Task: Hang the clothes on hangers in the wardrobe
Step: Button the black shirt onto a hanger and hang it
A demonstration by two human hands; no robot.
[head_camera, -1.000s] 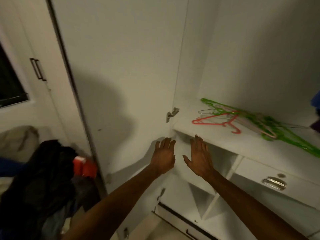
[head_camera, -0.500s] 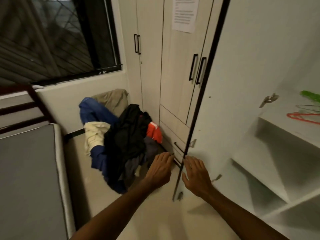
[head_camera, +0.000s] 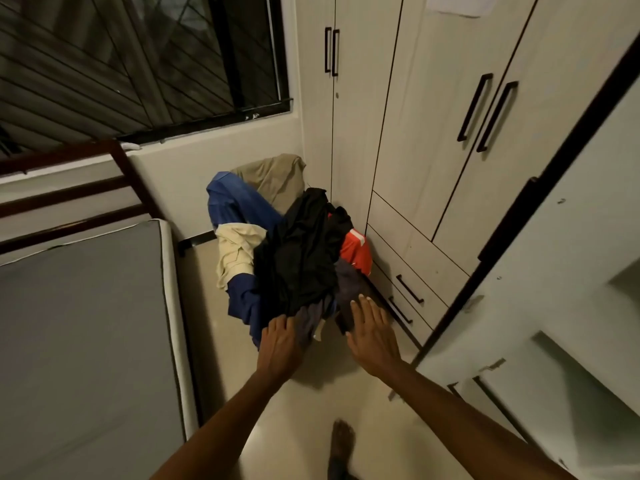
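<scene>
A heap of clothes point(head_camera: 294, 261) lies on the floor in the corner between the window wall and the closed wardrobes: a black garment on top, blue, cream, tan and red pieces around it. My left hand point(head_camera: 278, 346) reaches the heap's near edge, its fingertips hidden in the dark cloth. My right hand point(head_camera: 372, 336) hovers flat with straight fingers over the heap's near right side. The open wardrobe door point(head_camera: 540, 282) stands at the right. No hangers are in view.
A grey mattress point(head_camera: 83, 341) on a dark wooden bed frame fills the left. Closed wardrobe doors point(head_camera: 433, 116) with black handles and drawers point(head_camera: 408, 271) stand behind the heap. A dark window is at the upper left. My bare foot point(head_camera: 341, 445) is on the pale floor.
The view has swung from the open wardrobe shelf with hangers to the floor heap. Both hands have moved forward onto the near edge of the clothes.
</scene>
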